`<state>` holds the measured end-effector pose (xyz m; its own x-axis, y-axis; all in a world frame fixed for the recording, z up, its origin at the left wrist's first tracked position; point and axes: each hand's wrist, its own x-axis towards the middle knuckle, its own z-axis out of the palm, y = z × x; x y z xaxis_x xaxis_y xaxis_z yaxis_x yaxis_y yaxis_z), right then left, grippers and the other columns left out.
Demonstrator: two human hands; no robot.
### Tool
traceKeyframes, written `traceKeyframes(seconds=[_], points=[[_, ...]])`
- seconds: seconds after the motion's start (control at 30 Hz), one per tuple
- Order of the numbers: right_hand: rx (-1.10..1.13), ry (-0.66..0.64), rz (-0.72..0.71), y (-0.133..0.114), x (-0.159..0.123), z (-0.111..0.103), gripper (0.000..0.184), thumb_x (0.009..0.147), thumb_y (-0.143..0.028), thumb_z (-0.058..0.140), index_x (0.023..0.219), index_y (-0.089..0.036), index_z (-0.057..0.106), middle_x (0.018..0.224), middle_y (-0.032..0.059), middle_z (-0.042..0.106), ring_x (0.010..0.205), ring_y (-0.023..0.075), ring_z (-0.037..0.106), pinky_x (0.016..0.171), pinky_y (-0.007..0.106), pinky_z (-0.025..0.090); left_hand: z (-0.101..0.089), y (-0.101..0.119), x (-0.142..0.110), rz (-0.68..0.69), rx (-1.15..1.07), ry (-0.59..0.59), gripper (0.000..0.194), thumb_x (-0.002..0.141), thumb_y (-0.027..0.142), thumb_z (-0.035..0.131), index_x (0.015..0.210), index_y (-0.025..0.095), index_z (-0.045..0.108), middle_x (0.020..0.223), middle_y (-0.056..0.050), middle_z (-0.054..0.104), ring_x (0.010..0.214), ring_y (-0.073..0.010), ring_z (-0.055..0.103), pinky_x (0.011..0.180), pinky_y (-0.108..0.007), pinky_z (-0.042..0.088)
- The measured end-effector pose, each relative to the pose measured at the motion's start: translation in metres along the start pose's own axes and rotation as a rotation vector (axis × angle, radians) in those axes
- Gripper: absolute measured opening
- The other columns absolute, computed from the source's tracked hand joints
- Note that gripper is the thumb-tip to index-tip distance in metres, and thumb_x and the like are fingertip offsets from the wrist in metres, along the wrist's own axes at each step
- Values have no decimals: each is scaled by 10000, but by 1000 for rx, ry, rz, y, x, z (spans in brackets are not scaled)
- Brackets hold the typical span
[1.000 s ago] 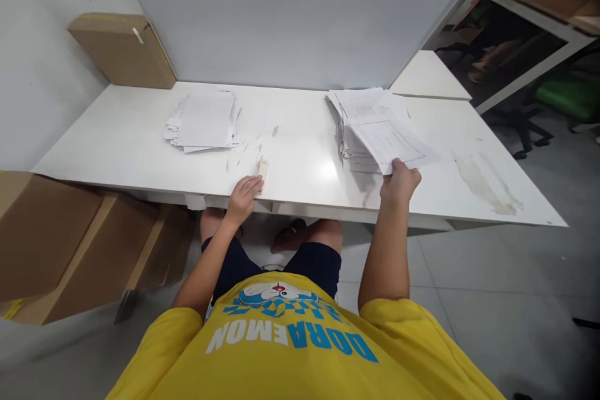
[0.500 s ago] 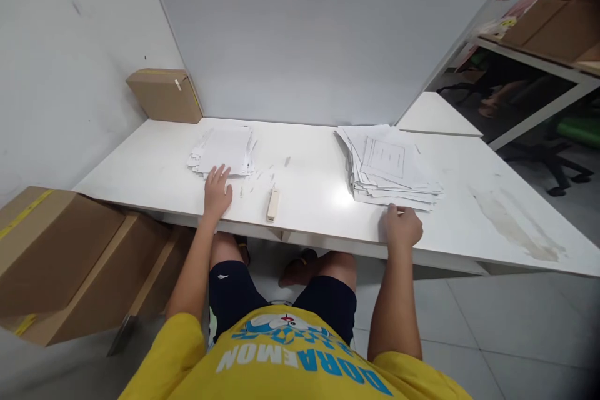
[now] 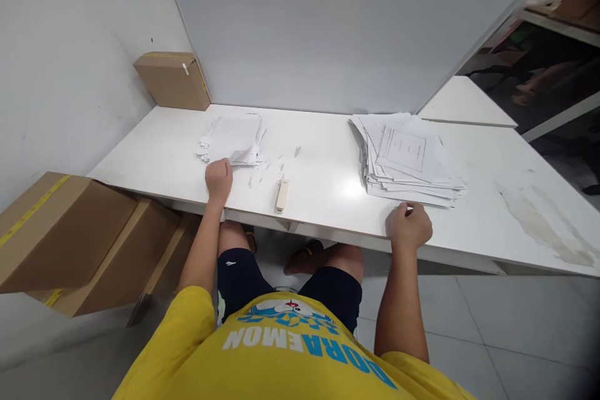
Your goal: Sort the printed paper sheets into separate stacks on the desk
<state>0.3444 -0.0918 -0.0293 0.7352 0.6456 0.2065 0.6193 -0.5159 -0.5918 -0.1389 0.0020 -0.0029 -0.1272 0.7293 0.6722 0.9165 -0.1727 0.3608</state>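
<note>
A small stack of white paper (image 3: 232,134) lies on the left of the table. At its front edge my left hand (image 3: 219,181) is closed, pinching the top sheet of paper (image 3: 242,155), whose near right corner curls up. My right hand (image 3: 411,225) rests as a loose fist on the table's front part, just short of a larger, uneven paper stack (image 3: 407,153). A sheet with a printed frame tops that stack. Nothing shows in the right hand's fingers. Between the stacks lies a cream-coloured stapler (image 3: 282,195), apart from both hands.
Small scraps or marks dot the white table (image 3: 323,150) near the stapler. A cardboard box (image 3: 173,81) stands in the back left corner, and larger boxes (image 3: 56,231) sit below the left edge. A grey panel (image 3: 304,25) closes off the back.
My left hand has gone from spread fingers on the left stack to a pinch, and the top sheet's corner has lifted. The view has shifted slightly. My right hand stays near the right stack.
</note>
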Motion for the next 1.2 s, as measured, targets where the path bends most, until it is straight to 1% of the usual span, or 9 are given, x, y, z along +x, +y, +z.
traceKeyframes(seconds=[0.1, 0.23, 0.4, 0.5, 0.6, 0.7, 0.83, 1.03, 1.2], points=[[65, 7, -1, 2, -2, 0, 325, 840, -302, 459, 994, -160, 708, 863, 120, 689, 771, 254, 577, 716, 360, 385, -14, 9, -12, 3, -88, 203, 355, 967, 383, 385, 929, 165, 663, 842, -157, 701, 845, -271, 676, 850, -445, 506], [309, -103, -81, -20, -26, -2, 370, 851, -388, 456, 991, -156, 708, 819, 106, 684, 810, 257, 604, 788, 387, 446, -48, 37, -43, 195, -201, 362, 254, 928, 390, 500, 876, 192, 650, 763, -114, 673, 767, -246, 675, 792, -413, 519], [865, -770, -354, -89, -92, -13, 618, 799, -574, 651, 1325, -262, 566, 1297, 120, 642, 1174, 280, 598, 961, 434, 488, -95, 96, -69, 69, -307, 565, 268, 930, 431, 511, 915, 202, 650, 744, -38, 641, 641, -170, 615, 621, -307, 481], [1144, -1209, -317, -120, -119, -20, 761, 809, -619, 663, 1470, -342, 407, 1534, 78, 459, 1401, 267, 449, 1127, 461, 394, -114, 121, -62, -65, -460, 431, 249, 911, 424, 568, 857, 200, 662, 715, -5, 617, 628, -137, 572, 604, -262, 456], [1214, -1430, -152, -132, -130, -20, 742, 827, -607, 663, 1467, -317, 427, 1524, 87, 475, 1417, 267, 438, 1180, 478, 335, -126, 131, -52, -307, -797, 189, 232, 890, 421, 604, 816, 206, 652, 740, 1, 627, 693, -139, 583, 649, -249, 478], [1219, -1482, -44, -131, -135, -13, 697, 800, -565, 719, 1411, -308, 506, 1471, 80, 534, 1362, 258, 500, 1154, 454, 377, -131, 131, -49, -534, -1036, 72, 203, 844, 425, 652, 807, 225, 633, 777, 6, 637, 726, -146, 597, 682, -254, 506], [1201, -1527, -29, -124, -141, -2, 674, 755, -514, 776, 1355, -286, 570, 1207, 71, 705, 1102, 241, 662, 975, 396, 511, -124, 119, -53, -636, -1076, -11, 173, 826, 404, 677, 791, 242, 629, 792, 6, 638, 738, -149, 599, 689, -248, 514], [1211, -1499, -33, -118, -136, -7, 553, 713, -494, 783, 1177, -214, 674, 990, 77, 754, 947, 262, 695, 763, 346, 550, -106, 103, -47, -546, -875, -227, 208, 888, 381, 611, 755, 223, 629, 710, 7, 608, 665, -151, 553, 597, -240, 458], [1149, -1220, -11, -111, -121, -21, 438, 738, -468, 743, 1102, -230, 685, 940, 50, 741, 810, 221, 665, 664, 312, 505, -104, 93, -18, -369, -661, -357, 181, 878, 318, 611, 743, 207, 657, 607, 19, 598, 560, -145, 532, 549, -252, 426]])
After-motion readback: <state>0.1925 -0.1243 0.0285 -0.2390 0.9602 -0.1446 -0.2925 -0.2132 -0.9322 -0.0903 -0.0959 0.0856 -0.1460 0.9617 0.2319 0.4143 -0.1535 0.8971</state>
